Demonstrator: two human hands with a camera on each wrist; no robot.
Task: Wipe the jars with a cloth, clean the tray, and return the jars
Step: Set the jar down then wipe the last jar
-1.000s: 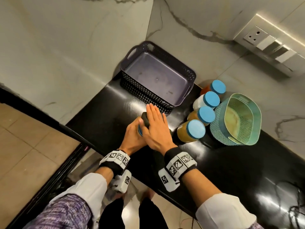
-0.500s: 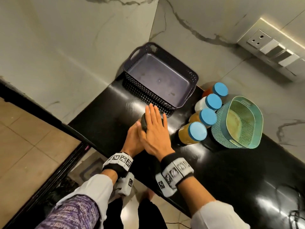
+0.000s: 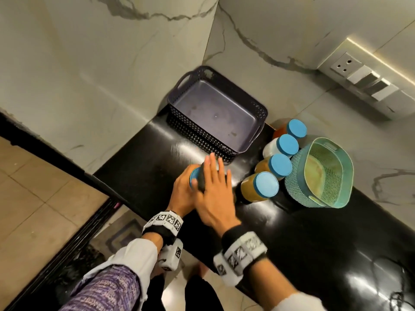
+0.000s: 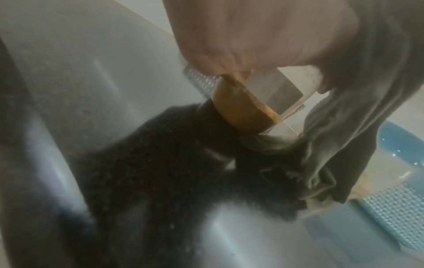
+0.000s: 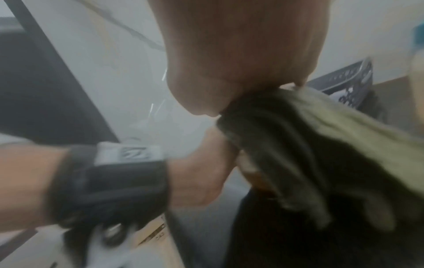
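Observation:
A blue-lidded jar (image 3: 193, 176) stands on the black counter (image 3: 292, 234) in front of the dark lattice tray (image 3: 195, 133). My left hand (image 3: 183, 190) grips it from the left. My right hand (image 3: 214, 178) lies over it with straight fingers and presses a dark grey-green cloth (image 3: 201, 178) against it. The left wrist view shows the jar's brown contents (image 4: 243, 110) below my left hand (image 4: 259, 36), with the cloth (image 4: 344, 141) hanging on the right. In the blurred right wrist view the cloth (image 5: 321, 145) hangs under my right hand (image 5: 241, 54). The tray holds no jars.
Several more blue-lidded jars (image 3: 266, 185) stand in a row right of the tray, against a teal perforated basket (image 3: 296, 187). The counter's front-left edge drops to a tiled floor (image 3: 33, 198). Marble walls close the back, with a socket panel (image 3: 363, 81) on the right.
My right hand has slid the cloth a little to the right across the jar, so more of the blue lid shows. My left hand keeps its grip.

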